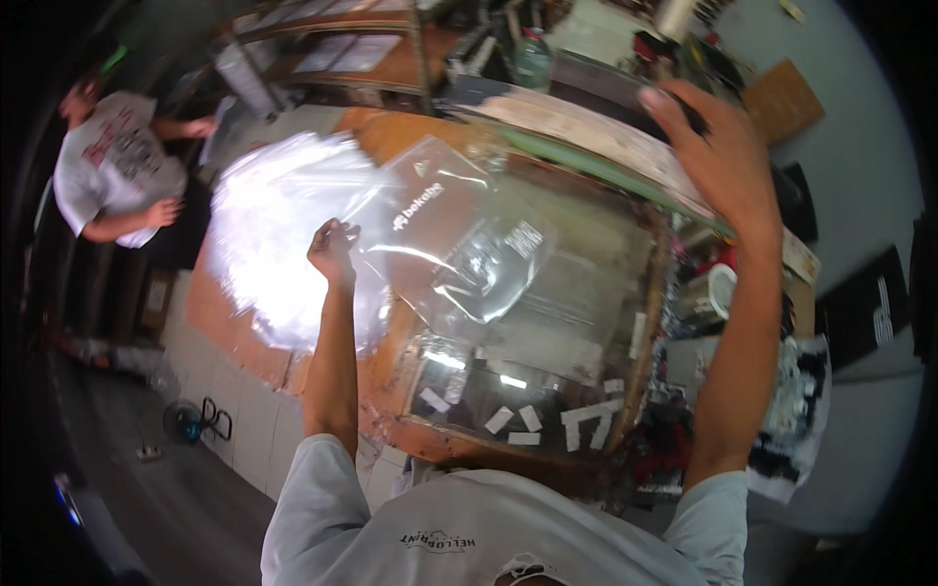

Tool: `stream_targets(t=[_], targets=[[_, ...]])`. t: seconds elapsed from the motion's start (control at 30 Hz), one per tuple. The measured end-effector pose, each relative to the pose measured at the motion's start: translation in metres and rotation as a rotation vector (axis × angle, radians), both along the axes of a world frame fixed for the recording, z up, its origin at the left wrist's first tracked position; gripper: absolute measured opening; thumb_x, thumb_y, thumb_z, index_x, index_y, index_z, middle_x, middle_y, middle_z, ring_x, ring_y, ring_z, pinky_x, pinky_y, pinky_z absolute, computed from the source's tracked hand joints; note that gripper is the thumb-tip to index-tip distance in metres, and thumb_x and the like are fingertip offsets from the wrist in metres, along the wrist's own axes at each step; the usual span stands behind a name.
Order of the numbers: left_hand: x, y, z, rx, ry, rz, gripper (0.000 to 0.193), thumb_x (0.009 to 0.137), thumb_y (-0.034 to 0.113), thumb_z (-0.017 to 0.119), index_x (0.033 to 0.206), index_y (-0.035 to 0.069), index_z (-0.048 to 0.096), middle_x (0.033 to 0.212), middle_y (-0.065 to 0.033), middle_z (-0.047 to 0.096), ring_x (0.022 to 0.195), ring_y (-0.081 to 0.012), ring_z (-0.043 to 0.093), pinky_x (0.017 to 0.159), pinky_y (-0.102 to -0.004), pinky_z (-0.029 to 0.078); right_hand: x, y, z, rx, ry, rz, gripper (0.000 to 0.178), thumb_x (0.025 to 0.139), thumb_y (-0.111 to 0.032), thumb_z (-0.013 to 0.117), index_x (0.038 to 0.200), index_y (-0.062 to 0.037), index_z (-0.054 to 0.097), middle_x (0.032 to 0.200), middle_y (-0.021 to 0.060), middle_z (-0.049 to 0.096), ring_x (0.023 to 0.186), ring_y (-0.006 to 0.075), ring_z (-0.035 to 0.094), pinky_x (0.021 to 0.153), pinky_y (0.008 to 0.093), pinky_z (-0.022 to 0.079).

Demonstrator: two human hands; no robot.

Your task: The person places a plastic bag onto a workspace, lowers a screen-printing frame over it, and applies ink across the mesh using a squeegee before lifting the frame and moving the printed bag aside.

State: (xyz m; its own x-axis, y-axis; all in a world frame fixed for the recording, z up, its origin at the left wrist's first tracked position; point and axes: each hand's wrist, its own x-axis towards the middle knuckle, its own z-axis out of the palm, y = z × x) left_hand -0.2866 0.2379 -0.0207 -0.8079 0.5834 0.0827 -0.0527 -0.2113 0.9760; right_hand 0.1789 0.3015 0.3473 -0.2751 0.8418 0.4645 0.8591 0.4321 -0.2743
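Your left hand (332, 252) has its fingertips drawn together on the left corner of a clear bag (467, 262), so that grip is pinching the plastic. The bag, which carries white and dark printing, reaches from those fingers across the middle of the counter (391, 400) and partly over the glass panel (557, 356) set toward its right edge. Your right hand (721, 146) is at the right end of a long frame (586, 132) along the counter's far edge, wood-coloured with a green strip; its fingers are partly hidden, and you cannot tell how firmly that grip is closed. Just beside your left hand, a spread pile of clear bags (283, 234) covers the counter's far left part, glaring under the light. Short white strips (524, 439) lie on the glass near the counter's near edge. Beyond the frame stands a greenish bottle (532, 63), and a person (122, 166) in a printed white shirt is off the left edge.
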Motion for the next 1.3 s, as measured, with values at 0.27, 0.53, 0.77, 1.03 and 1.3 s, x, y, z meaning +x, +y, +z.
stream_targets(t=[0.27,0.53,0.77,1.03,1.3], targets=[[-0.115,-0.117,-0.004,-0.452,0.749,0.427,0.057,0.104,0.028,0.061,0.147,-0.007,0.047,0.144,-0.0275,0.056,0.138,-0.0340,0.052,0.116,-0.0399,0.042,-0.013,-0.013,0.004,-0.058,0.045,-0.072,0.056,0.098,-0.054,0.063,0.123,-0.0052,0.073,0.110,0.0237,0.074,0.108,0.0368,0.071,0.097,0.0400,0.050],[0.100,-0.238,-0.012,-0.793,1.245,-0.378,0.053,0.106,0.031,0.047,0.154,0.008,0.047,0.159,-0.0269,0.039,0.152,-0.0452,0.029,0.122,-0.0640,0.021,-0.006,-0.008,-0.004,-0.031,0.049,-0.041,0.060,0.097,-0.057,0.063,0.125,-0.0045,0.073,0.116,0.0224,0.074,0.113,0.0344,0.070,0.101,0.0372,0.049],[0.139,-0.176,-0.019,-0.646,1.310,-0.380,0.062,0.101,0.033,0.059,0.154,0.004,0.044,0.163,-0.0298,0.030,0.154,-0.0486,0.022,0.121,-0.0682,0.015,-0.009,-0.018,-0.007,0.010,0.007,-0.078,0.066,0.093,-0.065,0.061,0.122,-0.0072,0.074,0.110,0.0221,0.075,0.108,0.0396,0.070,0.097,0.0427,0.052],[0.308,-0.077,-0.040,-0.427,1.397,-0.819,0.071,0.104,0.043,0.055,0.160,0.004,0.036,0.168,-0.0282,0.021,0.156,-0.0496,0.012,0.124,-0.0666,0.009,-0.011,-0.033,0.003,0.035,-0.065,0.005,0.049,0.103,-0.051,0.053,0.101,-0.0054,0.071,0.085,0.0150,0.068,0.083,0.0320,0.066,0.086,0.0497,0.053],[0.376,-0.080,-0.028,-0.305,1.264,-1.051,0.069,0.103,0.036,0.059,0.159,0.003,0.036,0.167,-0.0291,0.021,0.158,-0.0462,0.013,0.125,-0.0642,0.008,0.016,-0.022,0.015,-0.289,0.013,0.172,0.051,0.109,-0.039,0.047,0.080,-0.0025,0.069,0.061,0.0053,0.056,0.055,0.0175,0.057,0.058,0.0396,0.053]])
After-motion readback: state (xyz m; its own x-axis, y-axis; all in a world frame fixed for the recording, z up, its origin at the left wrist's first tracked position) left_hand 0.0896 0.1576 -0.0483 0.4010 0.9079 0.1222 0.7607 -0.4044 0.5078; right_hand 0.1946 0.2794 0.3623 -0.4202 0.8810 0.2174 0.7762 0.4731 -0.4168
